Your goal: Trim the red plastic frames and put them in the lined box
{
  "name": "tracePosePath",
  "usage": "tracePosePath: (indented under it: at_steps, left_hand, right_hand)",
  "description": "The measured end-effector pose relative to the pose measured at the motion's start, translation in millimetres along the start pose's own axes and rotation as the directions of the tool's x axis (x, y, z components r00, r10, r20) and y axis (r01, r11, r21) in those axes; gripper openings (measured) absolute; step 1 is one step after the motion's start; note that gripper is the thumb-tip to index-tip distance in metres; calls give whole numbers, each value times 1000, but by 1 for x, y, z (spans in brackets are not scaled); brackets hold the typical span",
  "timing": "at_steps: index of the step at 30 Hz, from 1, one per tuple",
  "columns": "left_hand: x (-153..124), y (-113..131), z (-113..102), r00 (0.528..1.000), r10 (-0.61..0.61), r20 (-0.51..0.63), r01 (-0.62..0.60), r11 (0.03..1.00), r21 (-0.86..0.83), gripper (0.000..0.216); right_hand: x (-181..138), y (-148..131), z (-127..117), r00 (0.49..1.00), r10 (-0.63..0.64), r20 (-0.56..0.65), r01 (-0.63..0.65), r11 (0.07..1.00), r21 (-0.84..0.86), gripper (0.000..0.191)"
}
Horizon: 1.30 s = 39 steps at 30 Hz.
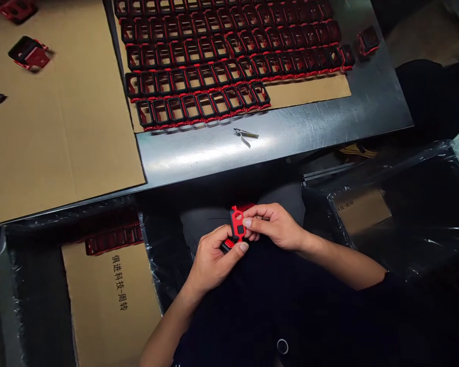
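Over my lap, both hands hold one small red plastic part with a black underside. My left hand grips it from below, thumb pressed on its lower edge. My right hand pinches its upper right side with thumb and fingers. The part stands roughly upright between them, below the metal table's front edge.
Rows of several red-and-black frame parts lie on cardboard on the table. Metal tweezers rest on the bare steel. A large cardboard sheet holds loose parts. Plastic-lined boxes stand at left and right.
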<state>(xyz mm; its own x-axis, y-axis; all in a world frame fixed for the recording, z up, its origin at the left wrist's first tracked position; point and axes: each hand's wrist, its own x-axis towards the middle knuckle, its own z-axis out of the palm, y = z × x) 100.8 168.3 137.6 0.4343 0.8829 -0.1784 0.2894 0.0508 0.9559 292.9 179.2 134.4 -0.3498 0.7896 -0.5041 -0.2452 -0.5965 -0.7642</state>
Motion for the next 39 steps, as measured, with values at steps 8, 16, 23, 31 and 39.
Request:
tracePosePath:
  at_steps: [8,16,23,31,39]
  left_hand:
    - [0,-3,2,1000,18,-12,-17,998,60,19]
    - [1,-5,4,999,31,-16,-30,996,81,19]
    - [2,-8,5,1000,1,2,-1,997,77,21]
    - [0,-6,11,990,140,-35,-127,959,253,20]
    - [1,-6,16,988,131,-83,-115,979,171,15]
  right_hand:
    - [-1,2,-3,1000,-12,-3,12,1000,-25,40]
    - [-1,3,-3,1000,-12,-15,12,1000,-22,38]
    - [-2,1,-2,1000,17,-14,-17,999,-30,40]
    - [-5,4,3,999,-44,-32,35,966,-255,32]
    - [-4,6,7,972,-223,-75,172,892,-419,49]
